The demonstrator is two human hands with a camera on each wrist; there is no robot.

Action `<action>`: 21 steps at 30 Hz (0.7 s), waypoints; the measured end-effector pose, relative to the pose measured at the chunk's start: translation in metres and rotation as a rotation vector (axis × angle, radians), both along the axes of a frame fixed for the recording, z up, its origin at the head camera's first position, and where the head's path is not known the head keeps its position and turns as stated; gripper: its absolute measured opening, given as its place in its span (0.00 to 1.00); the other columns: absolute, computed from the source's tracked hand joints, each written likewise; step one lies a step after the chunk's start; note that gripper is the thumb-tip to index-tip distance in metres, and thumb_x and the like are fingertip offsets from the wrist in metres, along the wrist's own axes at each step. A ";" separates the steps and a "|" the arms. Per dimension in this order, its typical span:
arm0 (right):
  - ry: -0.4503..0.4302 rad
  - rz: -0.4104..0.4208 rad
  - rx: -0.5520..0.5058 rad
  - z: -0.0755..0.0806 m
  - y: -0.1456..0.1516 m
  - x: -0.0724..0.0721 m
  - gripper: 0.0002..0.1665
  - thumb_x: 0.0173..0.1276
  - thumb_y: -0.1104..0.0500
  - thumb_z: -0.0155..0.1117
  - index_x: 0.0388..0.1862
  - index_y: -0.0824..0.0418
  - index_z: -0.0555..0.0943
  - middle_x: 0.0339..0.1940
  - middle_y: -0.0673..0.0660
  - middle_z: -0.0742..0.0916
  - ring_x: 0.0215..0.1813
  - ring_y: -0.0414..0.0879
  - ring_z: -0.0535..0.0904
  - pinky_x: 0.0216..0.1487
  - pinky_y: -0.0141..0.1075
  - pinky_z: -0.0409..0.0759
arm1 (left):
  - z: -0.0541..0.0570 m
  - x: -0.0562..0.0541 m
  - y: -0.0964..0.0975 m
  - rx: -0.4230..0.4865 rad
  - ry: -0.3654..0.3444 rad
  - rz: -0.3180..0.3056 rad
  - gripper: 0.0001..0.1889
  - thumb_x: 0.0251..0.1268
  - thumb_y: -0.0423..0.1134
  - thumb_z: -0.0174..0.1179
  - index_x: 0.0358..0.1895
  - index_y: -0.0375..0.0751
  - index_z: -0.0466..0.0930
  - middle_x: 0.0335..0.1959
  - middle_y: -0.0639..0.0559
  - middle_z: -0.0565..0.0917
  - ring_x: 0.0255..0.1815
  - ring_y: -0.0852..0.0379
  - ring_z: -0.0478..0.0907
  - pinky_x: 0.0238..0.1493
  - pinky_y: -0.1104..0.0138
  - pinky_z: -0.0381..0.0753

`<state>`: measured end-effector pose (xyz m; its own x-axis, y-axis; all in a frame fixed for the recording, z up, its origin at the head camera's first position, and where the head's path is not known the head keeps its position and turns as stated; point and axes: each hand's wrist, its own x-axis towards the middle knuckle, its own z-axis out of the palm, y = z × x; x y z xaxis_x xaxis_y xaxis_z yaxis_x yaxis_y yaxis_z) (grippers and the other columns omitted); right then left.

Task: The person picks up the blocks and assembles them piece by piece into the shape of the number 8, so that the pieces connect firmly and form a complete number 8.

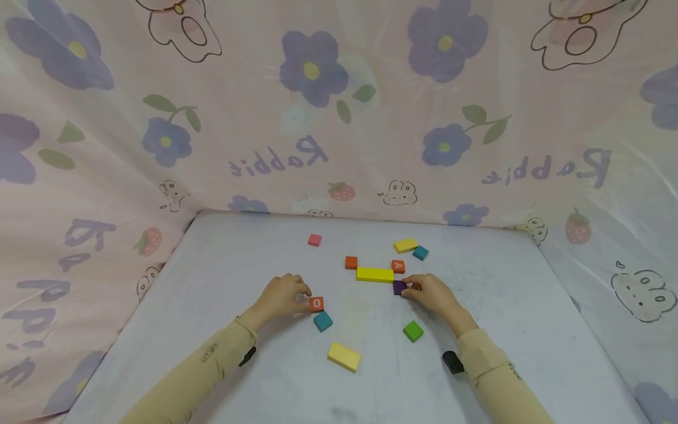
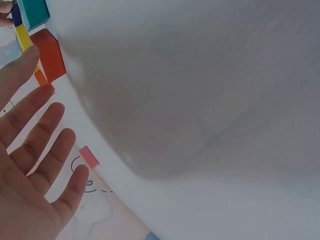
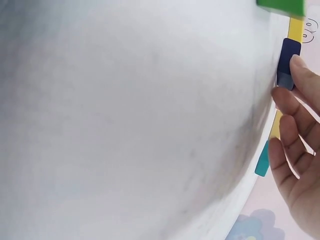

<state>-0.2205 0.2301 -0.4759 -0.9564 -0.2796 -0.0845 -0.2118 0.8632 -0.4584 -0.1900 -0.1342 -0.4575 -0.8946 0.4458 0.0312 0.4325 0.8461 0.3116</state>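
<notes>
My right hand (image 1: 433, 294) pinches a dark purple block (image 1: 399, 287) between thumb and index finger, at the right end of a long yellow block (image 1: 375, 275). In the right wrist view the thumb lies over that block and the other fingers curve loosely. My left hand (image 1: 282, 296) is beside an orange block marked 0 (image 1: 316, 304), its thumb and index fingertips right at the block's edge. The left wrist view shows those fingers spread and relaxed. A teal block (image 1: 323, 321) lies at the near corner of the marked block.
Beyond the long yellow block are an orange block (image 1: 351, 262) and an orange block marked A (image 1: 398, 267). Farther back lie a pink block (image 1: 315, 240), a yellow block (image 1: 405, 245) and a teal one (image 1: 421, 253). Nearer are a green block (image 1: 413, 331) and a pale yellow block (image 1: 344, 357).
</notes>
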 end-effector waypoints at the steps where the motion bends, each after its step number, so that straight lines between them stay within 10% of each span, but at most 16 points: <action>1: -0.001 -0.001 -0.005 0.000 0.000 0.000 0.20 0.63 0.52 0.63 0.52 0.58 0.81 0.26 0.50 0.80 0.28 0.42 0.69 0.31 0.33 0.69 | -0.001 0.000 0.000 -0.010 0.003 0.001 0.13 0.47 0.48 0.69 0.36 0.49 0.86 0.38 0.55 0.83 0.41 0.55 0.76 0.45 0.54 0.74; 21: -0.019 0.002 -0.031 -0.001 0.003 -0.001 0.21 0.63 0.51 0.63 0.53 0.59 0.80 0.26 0.50 0.80 0.28 0.42 0.69 0.30 0.33 0.68 | -0.005 -0.005 0.015 -0.003 0.011 -0.029 0.10 0.49 0.46 0.69 0.35 0.48 0.85 0.33 0.56 0.84 0.37 0.57 0.73 0.44 0.56 0.72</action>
<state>-0.2210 0.2328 -0.4774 -0.9542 -0.2839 -0.0943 -0.2041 0.8483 -0.4886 -0.1952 -0.1196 -0.4628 -0.8808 0.4718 0.0393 0.4603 0.8340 0.3043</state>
